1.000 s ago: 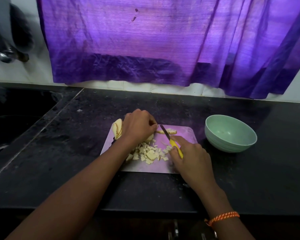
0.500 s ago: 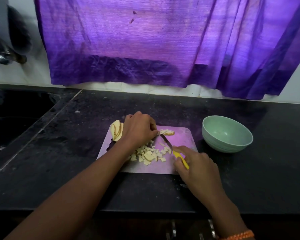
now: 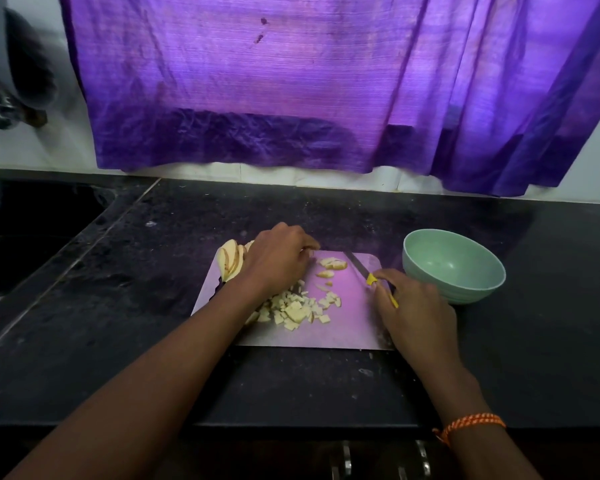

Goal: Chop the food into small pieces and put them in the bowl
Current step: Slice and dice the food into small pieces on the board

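A pale cutting board [image 3: 347, 327] lies on the black counter. On it sits a heap of small pale chopped pieces [image 3: 297, 308], a few larger slices [image 3: 331, 264] near its far edge, and a stack of uncut slices [image 3: 230, 259] at its left end. My left hand [image 3: 278, 261] rests curled over the board's far left, fingertips beside the larger slices; whether it grips anything is hidden. My right hand [image 3: 413, 310] holds a yellow-handled knife [image 3: 369, 276], its blade pointing away over the board's right part. A green bowl [image 3: 465, 289] with nothing in it stands right of the board.
A dark sink [image 3: 25, 237] is sunk into the counter at the left. A purple curtain [image 3: 291, 81] hangs over the back wall. The counter's front edge [image 3: 291, 426] runs just below my forearms, with metal drawer handles [image 3: 343, 462] under it.
My right hand has drawn the knife to the right, away from the slices at my left fingertips. The left hand has stayed in place on the board.
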{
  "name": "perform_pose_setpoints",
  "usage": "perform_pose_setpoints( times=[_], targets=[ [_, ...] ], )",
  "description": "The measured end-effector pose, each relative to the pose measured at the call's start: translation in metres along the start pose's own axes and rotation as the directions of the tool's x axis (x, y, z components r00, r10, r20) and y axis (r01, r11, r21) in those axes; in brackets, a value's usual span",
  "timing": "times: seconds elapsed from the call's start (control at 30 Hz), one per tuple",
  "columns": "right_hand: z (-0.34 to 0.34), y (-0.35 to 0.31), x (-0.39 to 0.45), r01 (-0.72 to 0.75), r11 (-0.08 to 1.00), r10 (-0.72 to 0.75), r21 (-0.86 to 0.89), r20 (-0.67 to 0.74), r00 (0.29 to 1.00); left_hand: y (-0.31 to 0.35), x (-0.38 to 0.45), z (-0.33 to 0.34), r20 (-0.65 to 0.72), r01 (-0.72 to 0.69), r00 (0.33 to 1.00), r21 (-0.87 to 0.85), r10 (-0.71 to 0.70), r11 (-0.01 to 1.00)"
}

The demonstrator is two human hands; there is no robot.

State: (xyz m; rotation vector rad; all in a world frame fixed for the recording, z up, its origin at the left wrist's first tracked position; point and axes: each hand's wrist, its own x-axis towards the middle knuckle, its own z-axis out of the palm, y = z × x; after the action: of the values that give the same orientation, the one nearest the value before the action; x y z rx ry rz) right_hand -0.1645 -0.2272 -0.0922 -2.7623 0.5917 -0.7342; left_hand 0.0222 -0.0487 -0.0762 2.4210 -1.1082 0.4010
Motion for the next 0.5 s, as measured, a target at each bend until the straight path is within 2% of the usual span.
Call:
perform_pose_setpoints(
  times=[0.13,0.27,0.43,0.5],
  targets=[
    [-0.001,0.004,-0.002,0.022,0.987,-0.028,0.158,0.038,0.999,0.006,-0.001,0.0,0.076,-0.062,0.995,0.039,0.059,0.997],
    [-0.005,0.006,-0.007,0.017,0.952,-0.025,0.305,0.022,0.999,0.009,0.001,-0.006,0.163,0.071,0.986,-0.188,-0.04,0.98],
    [0.001,0.011,-0.003,0.007,0.983,-0.003,0.183,-0.019,1.0,0.007,0.002,-0.011,0.167,0.129,0.982,-0.244,-0.089,0.961],
    [0.0,0.009,-0.004,0.043,0.977,-0.043,0.21,-0.003,0.999,0.006,0.001,-0.011,0.182,0.132,0.979,-0.238,-0.089,0.962]
  ],
)
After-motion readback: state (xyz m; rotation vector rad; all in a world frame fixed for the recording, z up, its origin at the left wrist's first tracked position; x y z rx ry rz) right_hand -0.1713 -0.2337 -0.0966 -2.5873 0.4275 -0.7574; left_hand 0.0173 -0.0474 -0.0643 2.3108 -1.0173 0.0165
